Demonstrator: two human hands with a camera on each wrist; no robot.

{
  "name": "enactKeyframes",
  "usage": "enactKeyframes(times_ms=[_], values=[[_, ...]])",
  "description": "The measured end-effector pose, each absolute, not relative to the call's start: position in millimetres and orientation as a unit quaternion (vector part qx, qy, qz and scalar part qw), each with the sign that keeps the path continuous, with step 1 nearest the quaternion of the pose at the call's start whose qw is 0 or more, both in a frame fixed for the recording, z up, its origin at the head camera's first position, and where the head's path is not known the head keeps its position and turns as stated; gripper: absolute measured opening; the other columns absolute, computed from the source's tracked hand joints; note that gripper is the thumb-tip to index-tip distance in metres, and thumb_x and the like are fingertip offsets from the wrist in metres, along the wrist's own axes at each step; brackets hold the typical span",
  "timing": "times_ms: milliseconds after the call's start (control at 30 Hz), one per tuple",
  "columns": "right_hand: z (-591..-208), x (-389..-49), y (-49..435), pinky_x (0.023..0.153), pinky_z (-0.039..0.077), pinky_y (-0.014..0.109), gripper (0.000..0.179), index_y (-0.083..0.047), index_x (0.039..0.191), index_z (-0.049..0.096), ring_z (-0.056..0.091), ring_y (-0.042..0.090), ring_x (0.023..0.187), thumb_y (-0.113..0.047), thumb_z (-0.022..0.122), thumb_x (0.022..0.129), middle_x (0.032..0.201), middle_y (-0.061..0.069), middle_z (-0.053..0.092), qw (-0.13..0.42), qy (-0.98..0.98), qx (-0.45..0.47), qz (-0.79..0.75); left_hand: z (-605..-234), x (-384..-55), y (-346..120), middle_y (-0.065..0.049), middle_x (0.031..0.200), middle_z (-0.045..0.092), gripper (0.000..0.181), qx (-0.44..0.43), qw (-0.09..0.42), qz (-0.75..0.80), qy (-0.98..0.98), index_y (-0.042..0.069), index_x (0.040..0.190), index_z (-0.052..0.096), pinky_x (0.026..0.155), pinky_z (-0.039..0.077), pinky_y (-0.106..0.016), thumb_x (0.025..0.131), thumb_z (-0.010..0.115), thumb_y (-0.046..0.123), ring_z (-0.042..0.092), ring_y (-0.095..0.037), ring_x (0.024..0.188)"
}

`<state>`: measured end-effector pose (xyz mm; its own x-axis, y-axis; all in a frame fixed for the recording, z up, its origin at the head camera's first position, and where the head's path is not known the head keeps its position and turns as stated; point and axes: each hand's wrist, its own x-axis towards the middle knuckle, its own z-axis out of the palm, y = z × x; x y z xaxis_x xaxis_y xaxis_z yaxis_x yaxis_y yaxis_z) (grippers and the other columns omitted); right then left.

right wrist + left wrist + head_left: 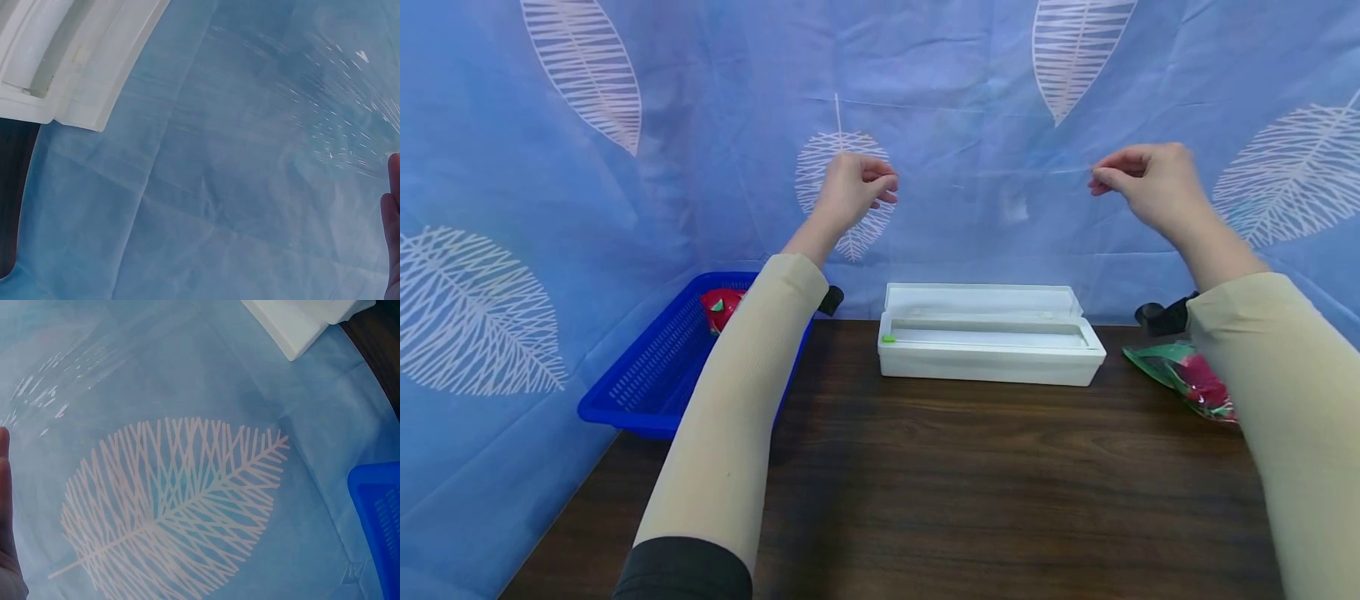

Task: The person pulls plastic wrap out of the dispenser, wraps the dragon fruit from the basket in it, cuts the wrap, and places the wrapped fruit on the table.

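Observation:
A sheet of clear cling film (pixel 1017 208) is stretched in the air between both hands, seen mostly by its glints. My left hand (pixel 853 187) pinches one side of it between thumb and fingers, and my right hand (pixel 1157 185) pinches the other. Gathered, shiny creases of the film (pixel 44 397) run toward the left fingers in the left wrist view; similar creases (pixel 340 125) fan out from the right fingertips. Below and between the hands, a white cling film dispenser (pixel 985 364) sits at the table's back, its lid (pixel 981 300) raised. A small green slider (pixel 888 338) is on its left end.
A blue plastic basket (pixel 625 417) stands at the left, partly behind the left forearm, with a red package (pixel 721 307) in it. On the right, a red and green plastic bag (pixel 1198 379) lies partly behind the right sleeve. A blue leaf-patterned curtain (pixel 940 200) hangs behind the dark table (pixel 1000 483).

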<state>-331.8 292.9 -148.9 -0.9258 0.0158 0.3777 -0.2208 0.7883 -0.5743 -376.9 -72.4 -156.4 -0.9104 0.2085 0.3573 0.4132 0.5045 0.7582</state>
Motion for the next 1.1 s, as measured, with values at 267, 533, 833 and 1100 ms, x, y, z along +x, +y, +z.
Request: enactKeyframes(times_ms=[267, 533, 833, 1100], values=[[-141, -328, 294, 0.104, 0.036, 0.043, 0.045, -0.004, 0.126, 0.063, 0.054, -0.004, 0.085, -0.038, 0.053, 0.098, 0.082, -0.020, 0.062, 0.193, -0.914, 0.050, 0.353, -149, -375, -69, -0.011, 0.101, 0.071, 0.022, -0.173, 0.152, -0.476, -0.849, 0.002, 0.108, 0.071, 0.078, 0.053, -0.023, 0.094, 0.066, 0.018, 0.070, -0.018, 0.084], [-136, -325, 297, 0.113, 0.026, 0.038, 0.039, -0.009, 0.124, 0.066, 0.059, -0.006, 0.081, -0.034, 0.058, 0.096, 0.082, -0.023, 0.061, 0.203, -0.872, 0.063, 0.440, -143, -372, -73, -0.011, 0.095, 0.071, 0.021, -0.190, 0.160, -0.526, -0.814, 0.003, 0.103, 0.073, 0.068, 0.055, -0.026, 0.092, 0.068, 0.019, 0.070, -0.020, 0.080], [-127, -322, 296, 0.112, 0.028, 0.032, 0.040, -0.006, 0.124, 0.066, 0.060, -0.005, 0.080, -0.033, 0.061, 0.094, 0.082, -0.022, 0.062, 0.230, -0.854, 0.076, 0.459, -131, -369, -73, -0.011, 0.096, 0.071, 0.024, -0.186, 0.165, -0.549, -0.798, 0.004, 0.104, 0.073, 0.070, 0.055, -0.027, 0.090, 0.071, 0.023, 0.069, -0.017, 0.080], [-120, -319, 298, 0.075, 0.042, 0.015, 0.032, -0.013, 0.118, 0.071, 0.059, -0.006, 0.075, -0.032, 0.062, 0.093, 0.079, -0.024, 0.061, 0.262, -0.853, 0.069, 0.446, -120, -364, -72, -0.007, 0.090, 0.071, 0.020, -0.190, 0.184, -0.552, -0.791, 0.007, 0.099, 0.076, 0.068, 0.054, -0.029, 0.088, 0.073, 0.023, 0.067, -0.022, 0.075]])
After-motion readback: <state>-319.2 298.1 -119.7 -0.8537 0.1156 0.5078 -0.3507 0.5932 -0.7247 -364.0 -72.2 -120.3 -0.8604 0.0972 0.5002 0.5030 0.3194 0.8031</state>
